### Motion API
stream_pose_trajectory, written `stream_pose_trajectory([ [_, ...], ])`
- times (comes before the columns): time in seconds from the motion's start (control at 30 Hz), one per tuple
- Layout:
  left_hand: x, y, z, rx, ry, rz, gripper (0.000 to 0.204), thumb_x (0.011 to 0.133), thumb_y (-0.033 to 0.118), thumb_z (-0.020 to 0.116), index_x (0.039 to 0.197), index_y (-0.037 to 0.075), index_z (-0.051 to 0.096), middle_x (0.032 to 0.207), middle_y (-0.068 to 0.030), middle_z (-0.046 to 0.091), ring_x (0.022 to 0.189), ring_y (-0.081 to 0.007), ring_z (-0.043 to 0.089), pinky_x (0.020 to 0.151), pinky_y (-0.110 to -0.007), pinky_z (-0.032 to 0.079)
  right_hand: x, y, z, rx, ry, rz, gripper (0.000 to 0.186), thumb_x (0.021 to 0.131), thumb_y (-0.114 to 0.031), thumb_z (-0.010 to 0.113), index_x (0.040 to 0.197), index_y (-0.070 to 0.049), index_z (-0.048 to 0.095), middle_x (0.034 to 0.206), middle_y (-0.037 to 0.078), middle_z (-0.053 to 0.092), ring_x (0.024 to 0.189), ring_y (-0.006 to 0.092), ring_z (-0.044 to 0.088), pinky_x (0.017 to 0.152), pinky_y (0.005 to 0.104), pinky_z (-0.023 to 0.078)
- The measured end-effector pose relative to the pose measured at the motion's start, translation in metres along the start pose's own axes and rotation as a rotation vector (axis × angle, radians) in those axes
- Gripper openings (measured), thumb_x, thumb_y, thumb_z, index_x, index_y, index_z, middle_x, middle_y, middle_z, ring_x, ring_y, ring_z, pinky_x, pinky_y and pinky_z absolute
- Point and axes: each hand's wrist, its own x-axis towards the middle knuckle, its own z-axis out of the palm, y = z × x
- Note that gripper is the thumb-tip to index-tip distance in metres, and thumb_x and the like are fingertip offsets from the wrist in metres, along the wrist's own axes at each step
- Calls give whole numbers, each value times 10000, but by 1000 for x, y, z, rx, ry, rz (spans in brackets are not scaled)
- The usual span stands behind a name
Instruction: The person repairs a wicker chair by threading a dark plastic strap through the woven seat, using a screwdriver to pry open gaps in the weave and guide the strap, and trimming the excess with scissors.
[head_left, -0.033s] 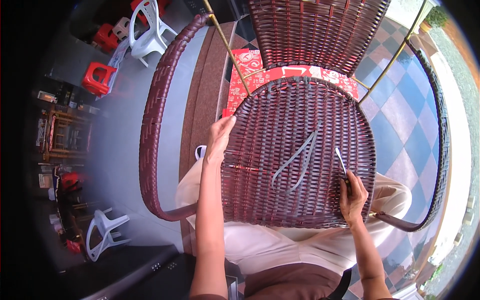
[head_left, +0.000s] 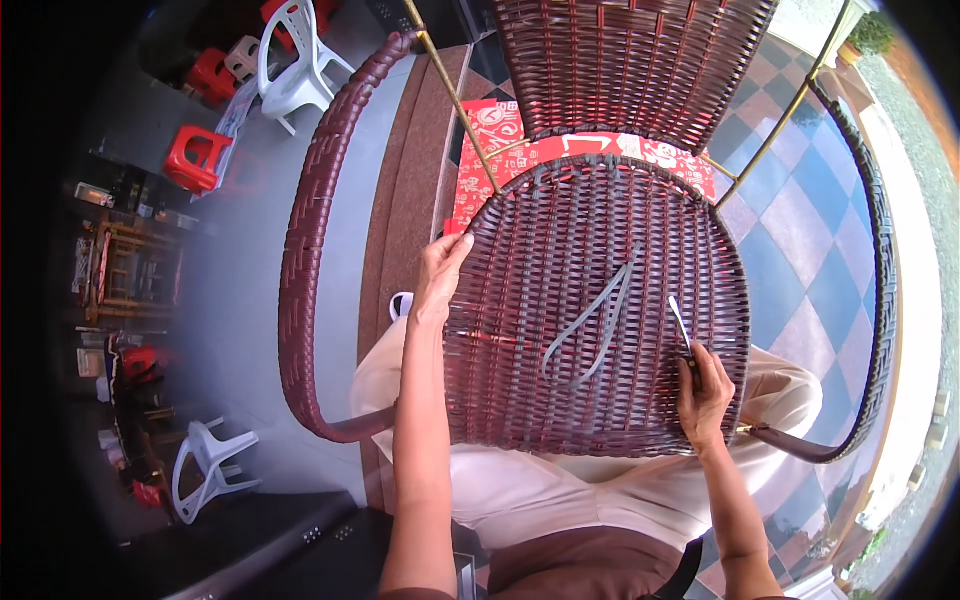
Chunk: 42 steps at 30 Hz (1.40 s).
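Note:
A woven dark red-brown wicker chair seat rests over my lap, its woven back beyond it. My left hand grips the seat's left rim, fingers closed on it. A grey strip hangs in a long loop on the middle of the weave. My right hand, near the seat's right side, is closed round the dark handle of a flat-bladed metal tool, whose blade points away from me over the weave.
Curved wrapped armrests and brass-coloured frame rods flank the seat. A red patterned sheet lies beyond it. White plastic chairs, red stools and a brown step are to the left; checked tiles are to the right.

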Motion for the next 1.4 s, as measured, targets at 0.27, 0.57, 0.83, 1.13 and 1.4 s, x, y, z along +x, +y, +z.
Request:
stream_pose_trajectory([
  [0.27,-4,-10,-6,-176,-24,-50,285,900,250,526,925,-18,621,831,-16,626,702,-63,549,633,-209,433,-1,4,-1,3,0,30,242,764,8,596,1005,3,572,709,127,540,521,261,540,474,312,432],
  [0.57,-2,-6,-13,-494,-71,-319,287,863,272,580,937,-3,612,866,-66,645,720,-135,614,661,-262,507,0,2,-3,1,-28,58,254,762,14,604,1013,0,568,705,119,543,509,242,541,465,301,434],
  [0.83,3,-15,-20,-529,-131,-305,251,838,228,612,937,-3,615,879,-93,649,739,-162,624,675,-293,521,-2,2,-4,37,-13,36,270,763,34,594,1031,4,569,721,119,550,505,199,534,473,281,429],
  [1.13,-1,-24,-14,-571,-77,-176,190,843,162,605,916,-13,616,857,-68,645,704,-127,616,636,-248,510,75,-77,7,-29,-331,-271,352,755,-7,586,1099,-81,573,683,100,517,518,236,553,462,359,435],
  [1.4,5,-30,-14,-584,-130,-136,218,840,204,611,921,3,629,856,-61,651,721,-123,622,632,-248,514,127,-115,92,-320,-582,-576,221,799,-124,560,1015,-124,605,689,93,563,555,263,582,463,390,465],
])
